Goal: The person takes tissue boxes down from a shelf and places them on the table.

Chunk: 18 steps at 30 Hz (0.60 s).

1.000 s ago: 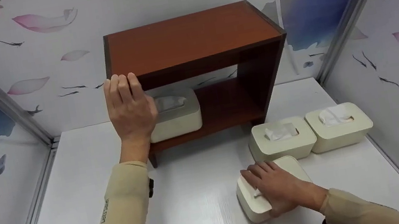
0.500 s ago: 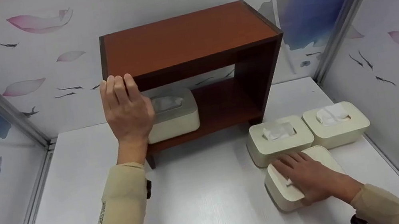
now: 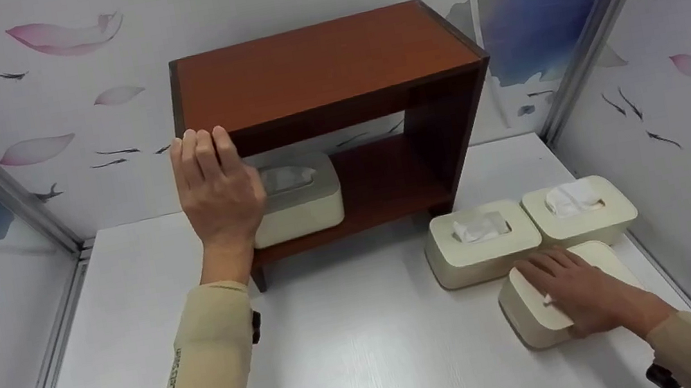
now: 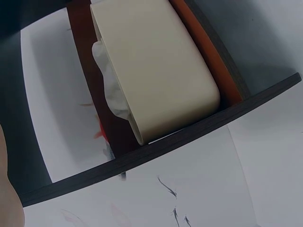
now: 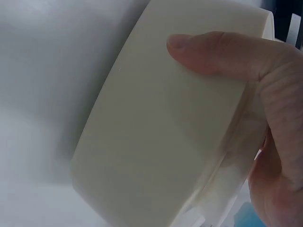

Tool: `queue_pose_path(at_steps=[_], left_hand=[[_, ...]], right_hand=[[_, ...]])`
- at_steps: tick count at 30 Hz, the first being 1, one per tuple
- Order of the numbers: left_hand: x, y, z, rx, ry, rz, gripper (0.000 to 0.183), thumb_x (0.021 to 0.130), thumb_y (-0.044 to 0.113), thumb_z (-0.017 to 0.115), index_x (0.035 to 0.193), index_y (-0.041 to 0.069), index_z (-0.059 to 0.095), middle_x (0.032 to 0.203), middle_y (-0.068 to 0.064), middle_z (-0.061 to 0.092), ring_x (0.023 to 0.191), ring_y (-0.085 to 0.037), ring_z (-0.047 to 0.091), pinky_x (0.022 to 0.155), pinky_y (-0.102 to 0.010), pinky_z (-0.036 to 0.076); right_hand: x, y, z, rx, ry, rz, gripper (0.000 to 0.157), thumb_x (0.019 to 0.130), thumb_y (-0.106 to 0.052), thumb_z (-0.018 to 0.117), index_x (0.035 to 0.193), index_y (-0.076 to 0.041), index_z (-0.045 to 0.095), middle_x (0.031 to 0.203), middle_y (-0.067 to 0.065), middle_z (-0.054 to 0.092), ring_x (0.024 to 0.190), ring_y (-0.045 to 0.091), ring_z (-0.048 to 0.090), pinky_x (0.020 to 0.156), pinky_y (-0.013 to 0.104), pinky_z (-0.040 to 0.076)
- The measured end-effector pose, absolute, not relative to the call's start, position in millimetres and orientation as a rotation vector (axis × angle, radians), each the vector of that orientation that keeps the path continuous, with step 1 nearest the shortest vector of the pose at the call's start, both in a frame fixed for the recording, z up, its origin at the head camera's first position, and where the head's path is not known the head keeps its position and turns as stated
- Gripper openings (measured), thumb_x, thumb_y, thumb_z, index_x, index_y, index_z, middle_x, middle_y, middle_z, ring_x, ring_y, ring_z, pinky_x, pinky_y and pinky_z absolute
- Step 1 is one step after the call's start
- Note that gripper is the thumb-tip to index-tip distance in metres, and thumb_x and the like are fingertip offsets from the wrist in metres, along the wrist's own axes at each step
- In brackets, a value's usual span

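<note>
My left hand (image 3: 219, 187) holds the front left corner of a reddish-brown wooden shelf (image 3: 324, 64), fingertips over its top edge and thumb hidden in the head view. Behind that hand, a cream tissue box (image 3: 304, 218) sits on the shelf's lower board, its side filling much of the left wrist view. My right hand (image 3: 586, 290) grips another cream tissue box (image 3: 530, 314) from above, near the table's right side. The right wrist view shows the thumb (image 5: 208, 52) pressed along this box's side wall (image 5: 142, 118).
Two more cream tissue boxes, a nearer-middle one (image 3: 485, 251) and a right one (image 3: 591, 216), stand side by side just beyond the held box. The white table (image 3: 343, 349) meets patterned wall panels (image 3: 120, 147) at the back and sides.
My right hand has shifted the gripped tissue box rightward and slightly back, closer to the right-hand box. The left hand keeps its place on the shelf corner.
</note>
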<state>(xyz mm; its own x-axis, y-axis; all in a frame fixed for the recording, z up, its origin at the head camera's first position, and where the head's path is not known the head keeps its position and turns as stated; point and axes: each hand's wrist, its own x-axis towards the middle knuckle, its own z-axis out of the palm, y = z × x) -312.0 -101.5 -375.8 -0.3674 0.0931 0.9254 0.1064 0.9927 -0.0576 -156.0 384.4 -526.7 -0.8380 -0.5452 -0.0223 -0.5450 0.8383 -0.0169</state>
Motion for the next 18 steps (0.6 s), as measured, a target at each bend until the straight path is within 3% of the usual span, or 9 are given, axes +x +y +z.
queue_pose_path(at_steps=[13,18], left_hand=[[-311,-101,-376,-0.145,-1.963,-0.019,0.037,0.095,0.019,0.04,0.129,0.004,0.047,0.124,-0.017,0.052,0.124,-0.032,0.05,0.118,-0.042,0.034],[-311,-102,-375,-0.137,-1.964,-0.007,0.037,0.095,0.02,0.04,0.129,0.004,0.046,0.125,-0.017,0.052,0.124,-0.031,0.05,0.118,-0.042,0.034]], right_hand=[[-155,425,-531,-0.872,3.022,0.055,0.123,0.04,-0.011,0.093,0.147,-0.004,0.033,0.142,0.016,0.045,0.133,0.037,0.039,0.107,0.055,0.034],[-155,436,-536,-0.884,3.047,0.107,0.109,0.053,-0.006,0.089,0.147,-0.003,0.034,0.143,0.017,0.045,0.133,0.036,0.04,0.106,0.053,0.035]])
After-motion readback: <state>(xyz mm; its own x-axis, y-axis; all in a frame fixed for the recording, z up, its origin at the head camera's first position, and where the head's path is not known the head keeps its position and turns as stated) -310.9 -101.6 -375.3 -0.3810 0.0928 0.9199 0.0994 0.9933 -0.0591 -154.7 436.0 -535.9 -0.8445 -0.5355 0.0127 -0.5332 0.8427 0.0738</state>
